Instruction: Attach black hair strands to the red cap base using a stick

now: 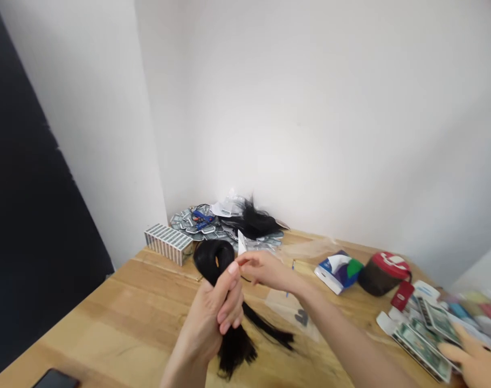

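Note:
A bundle of black hair (214, 257) is looped at its top, and its loose ends hang down toward the wooden table. My left hand (223, 302) is wrapped round the middle of the bundle, just below the loop. Close beside its thumb, my right hand (263, 268) has thumb and fingertips pinched together at a white pointed tag (241, 242). Whether the fingertips grip the tag or a thin strand by the hair is too small to tell. A separate lock of black hair (269, 326) trails out to the right under my hands.
A box of stacked cards (168, 242) stands at the back left, near a pile of tags (188, 222) with more black hair (251, 221). Rightward are a blue packet (339, 271), a red-topped round case (385, 272), printed packs (423, 345) and a plush toy (482, 364). A phone (56, 379) lies front left.

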A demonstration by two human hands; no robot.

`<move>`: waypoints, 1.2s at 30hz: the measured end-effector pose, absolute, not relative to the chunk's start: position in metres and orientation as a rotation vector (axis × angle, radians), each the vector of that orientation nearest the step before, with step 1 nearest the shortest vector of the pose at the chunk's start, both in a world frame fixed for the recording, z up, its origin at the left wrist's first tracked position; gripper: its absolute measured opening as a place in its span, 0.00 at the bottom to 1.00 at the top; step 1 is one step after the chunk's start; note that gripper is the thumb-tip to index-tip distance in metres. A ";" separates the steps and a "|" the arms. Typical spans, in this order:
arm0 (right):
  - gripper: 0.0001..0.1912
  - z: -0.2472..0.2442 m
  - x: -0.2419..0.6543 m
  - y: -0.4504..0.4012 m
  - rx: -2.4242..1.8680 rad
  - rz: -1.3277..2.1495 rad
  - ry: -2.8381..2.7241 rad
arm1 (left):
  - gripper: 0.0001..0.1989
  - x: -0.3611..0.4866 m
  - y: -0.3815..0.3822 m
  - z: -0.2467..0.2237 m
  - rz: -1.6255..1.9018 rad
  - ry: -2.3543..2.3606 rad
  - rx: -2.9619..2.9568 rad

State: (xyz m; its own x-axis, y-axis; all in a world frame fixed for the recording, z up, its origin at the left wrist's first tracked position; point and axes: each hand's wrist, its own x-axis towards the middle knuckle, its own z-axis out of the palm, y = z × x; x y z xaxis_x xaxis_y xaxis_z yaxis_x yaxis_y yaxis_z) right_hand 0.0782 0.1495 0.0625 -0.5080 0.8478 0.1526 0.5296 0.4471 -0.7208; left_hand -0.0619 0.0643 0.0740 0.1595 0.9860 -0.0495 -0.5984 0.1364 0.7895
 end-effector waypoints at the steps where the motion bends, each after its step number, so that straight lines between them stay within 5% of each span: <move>1: 0.12 0.069 0.096 0.145 -1.158 0.845 -2.207 | 0.25 -0.061 0.064 0.074 1.270 0.669 0.713; 7: 0.12 0.093 0.203 0.116 -1.370 0.637 -2.087 | 0.24 -0.057 0.059 0.076 1.231 0.639 0.692; 13: 0.10 0.033 0.263 0.086 -1.759 0.495 -2.106 | 0.19 -0.049 0.055 0.074 1.214 0.522 0.637; 26: 0.12 -0.063 0.259 0.087 -1.846 0.607 -2.163 | 0.21 -0.023 0.055 0.064 1.122 0.607 0.657; 36: 0.11 -0.054 0.244 0.081 -1.595 0.803 -1.813 | 0.23 0.015 0.075 0.039 1.010 0.697 0.666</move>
